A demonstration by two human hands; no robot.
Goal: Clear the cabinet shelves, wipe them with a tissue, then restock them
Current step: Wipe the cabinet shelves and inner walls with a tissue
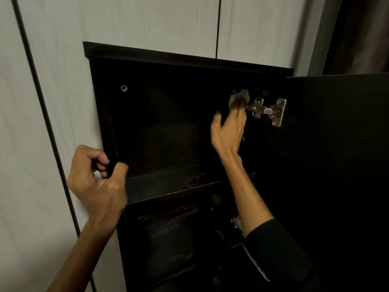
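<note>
The dark cabinet (189,60) stands against a pale wall (52,60), and its door (336,165) is swung open to the right. The top compartment looks bare inside; I see only its dark back panel with one screw (123,88) in the upper left corner. The shelf (172,186) under it has faint pale marks on the surface near the front edge.

The right hand (228,129) reaches deep into the top compartment, at the right inner wall. Its fingers press a crumpled white tissue (239,98) against that wall, high up and just beside the metal hinge (267,110). The tissue is pinched under the fingertips and the thumb stands apart to the left. The right forearm comes out of a black sleeve (277,253).

The left hand (99,178) grips the left front edge of the cabinet, at the height of the shelf. The fingers curl round the edge from outside and the thumb lies on the inner side.

In the lower compartment something dark lies, with a faint shiny pattern, but it is too dim to tell what it is. A second hinge (235,222) shows there, partly hidden behind the right arm.
</note>
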